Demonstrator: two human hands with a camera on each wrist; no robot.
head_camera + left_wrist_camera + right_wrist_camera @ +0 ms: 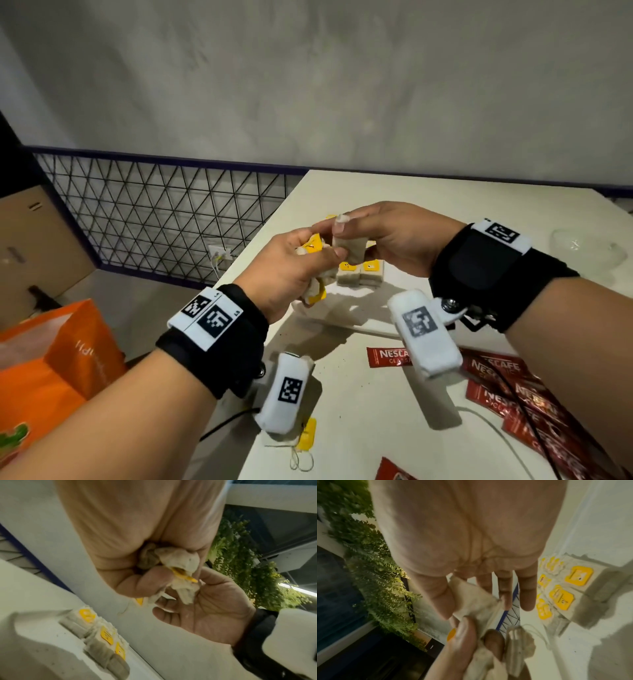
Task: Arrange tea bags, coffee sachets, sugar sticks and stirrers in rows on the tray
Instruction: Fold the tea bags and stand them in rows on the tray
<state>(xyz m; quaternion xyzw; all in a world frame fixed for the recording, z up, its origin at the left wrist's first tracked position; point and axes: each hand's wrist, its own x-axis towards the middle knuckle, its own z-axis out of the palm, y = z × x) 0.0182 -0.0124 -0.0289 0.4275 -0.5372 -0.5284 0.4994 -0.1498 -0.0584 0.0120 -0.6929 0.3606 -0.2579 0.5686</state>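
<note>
Tea bags (317, 270) sit bunched in the left hand (291, 270), fingers curled round them above the white table (428, 205); the right hand (387, 236) pinches one tea bag (346, 250) from that bunch. Just beyond, a row of tea bags (359, 274) lies on the tray. Red coffee sachets (507, 387) lie near right

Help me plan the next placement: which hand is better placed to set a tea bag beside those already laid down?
Probably the right hand. It pinches a single tea bag directly above the laid tea bags, while the left hand grips a bunch of tea bags and serves better as the supply.
</note>
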